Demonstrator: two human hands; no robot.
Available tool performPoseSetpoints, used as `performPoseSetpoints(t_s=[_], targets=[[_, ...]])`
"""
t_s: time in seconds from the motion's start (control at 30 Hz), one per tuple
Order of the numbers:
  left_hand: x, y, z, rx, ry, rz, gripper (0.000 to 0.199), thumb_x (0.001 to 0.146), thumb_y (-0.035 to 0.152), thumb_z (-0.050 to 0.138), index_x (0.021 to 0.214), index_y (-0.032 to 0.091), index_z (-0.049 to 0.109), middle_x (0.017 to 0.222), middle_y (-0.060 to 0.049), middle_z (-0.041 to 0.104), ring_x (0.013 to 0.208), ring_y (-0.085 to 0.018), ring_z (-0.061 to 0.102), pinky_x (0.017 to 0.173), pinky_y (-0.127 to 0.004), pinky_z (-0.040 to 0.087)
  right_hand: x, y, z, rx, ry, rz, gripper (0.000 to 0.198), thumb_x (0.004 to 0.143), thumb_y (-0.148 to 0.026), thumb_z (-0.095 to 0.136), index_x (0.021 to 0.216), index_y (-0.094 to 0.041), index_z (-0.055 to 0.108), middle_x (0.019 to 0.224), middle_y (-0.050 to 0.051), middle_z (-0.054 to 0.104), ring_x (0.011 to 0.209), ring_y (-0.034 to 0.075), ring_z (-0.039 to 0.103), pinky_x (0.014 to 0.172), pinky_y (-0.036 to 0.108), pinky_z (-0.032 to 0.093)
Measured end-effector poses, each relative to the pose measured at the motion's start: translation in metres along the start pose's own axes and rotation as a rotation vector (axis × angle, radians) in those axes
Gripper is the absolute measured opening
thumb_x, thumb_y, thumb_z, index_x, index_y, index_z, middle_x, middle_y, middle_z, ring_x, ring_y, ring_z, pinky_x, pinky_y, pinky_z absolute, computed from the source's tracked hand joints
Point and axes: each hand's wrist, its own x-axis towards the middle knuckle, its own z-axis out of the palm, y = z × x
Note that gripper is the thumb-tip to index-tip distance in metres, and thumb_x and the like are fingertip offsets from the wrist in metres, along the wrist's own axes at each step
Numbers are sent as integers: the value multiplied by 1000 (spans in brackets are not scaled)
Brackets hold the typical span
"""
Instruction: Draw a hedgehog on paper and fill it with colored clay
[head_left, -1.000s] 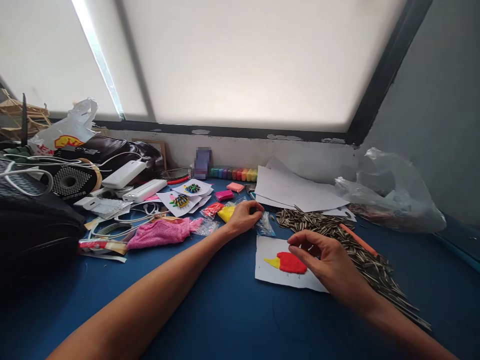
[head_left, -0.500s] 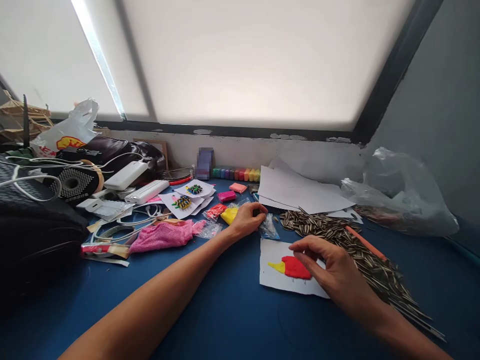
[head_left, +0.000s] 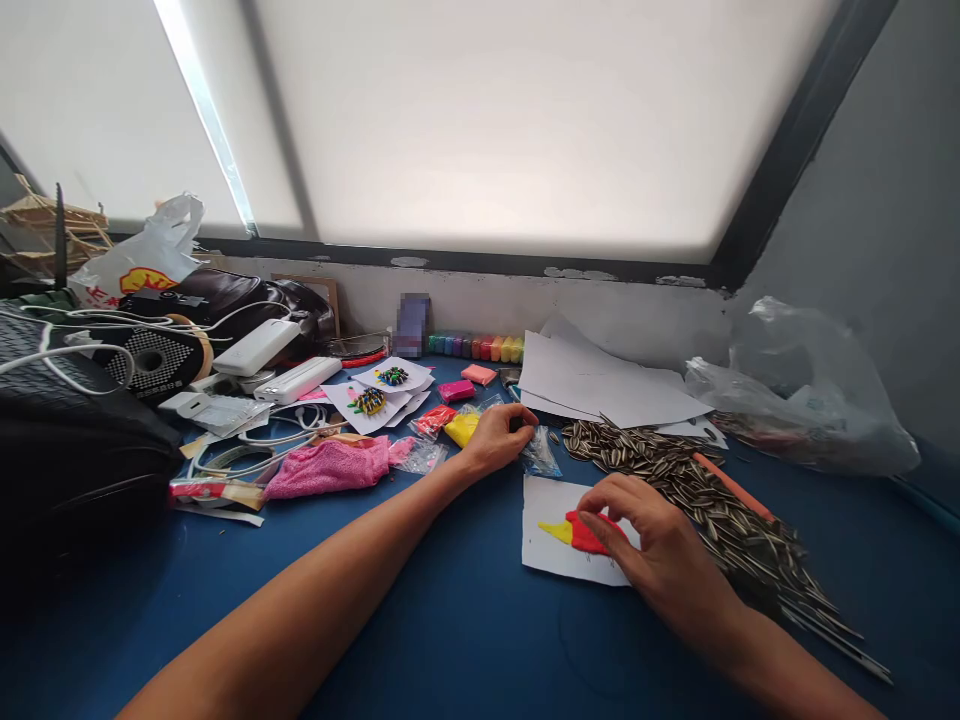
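A sheet of white paper (head_left: pixel 551 562) lies before me, bearing a flat shape of red clay (head_left: pixel 588 538) with a yellow clay tip (head_left: pixel 556 532). My right hand (head_left: pixel 660 545) is over the red part, thumb and forefinger drawn together at its upper edge; anything between them is too small to make out. Beyond the paper, my left hand (head_left: pixel 497 440) rests with curled fingers between a yellow clay pack (head_left: pixel 461 429) and a clear plastic wrapper (head_left: pixel 541 455). What its fingers hold, if anything, is hidden. Striped sunflower seeds (head_left: pixel 720 500) are heaped beside my right hand.
White sheets (head_left: pixel 607 380) lie behind the seeds, near a clear plastic bag (head_left: pixel 802 400). An orange stick (head_left: pixel 731 485) lies across the heap. Leftward are a pink cloth (head_left: pixel 330 467), cables, power banks (head_left: pixel 300 380) and a black bag (head_left: pixel 82 440). Colored clay blocks (head_left: pixel 476 347) line the wall.
My right hand has moved slightly left and its fingertips have come down over the red clay, covering more of it. The left hand stays in place; the view has shifted slightly.
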Motion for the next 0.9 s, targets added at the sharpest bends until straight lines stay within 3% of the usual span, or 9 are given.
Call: performPoseSetpoints(t_s=[0.13, 0.6, 0.77, 0.9], targets=[[0, -2, 0, 15, 15, 27, 18, 77, 11, 55, 87, 11, 70, 61, 2, 60, 48, -7, 51, 50, -17, 40, -2, 3, 4, -25, 7, -37, 15, 91, -28, 54, 85, -25, 67, 82, 4, 68, 73, 20, 63, 68, 34, 51], [1, -3, -1, 38, 79, 129, 18, 80, 12, 53, 90, 12, 69, 71, 0, 64, 52, -8, 52, 51, -16, 43, -3, 8, 10, -98, 46, -132, 14, 88, -19, 59, 85, -24, 72, 88, 6, 64, 82, 22, 61, 72, 37, 53], [3, 2, -5, 74, 134, 269, 24, 86, 11, 45, 86, 14, 69, 90, -5, 64, 79, -14, 61, 73, -22, 49, -5, 10, 10, -116, 78, -148, 17, 90, -18, 56, 86, -22, 72, 88, 7, 64, 82, 22, 62, 72, 37, 53], [-3, 10, -4, 122, 28, 388, 19, 80, 15, 60, 95, 18, 71, 108, -7, 60, 93, -17, 61, 84, -26, 49, -6, 12, 13, -139, 102, -187, 17, 91, -19, 55, 87, -22, 72, 87, 7, 65, 81, 21, 60, 71, 35, 51]])
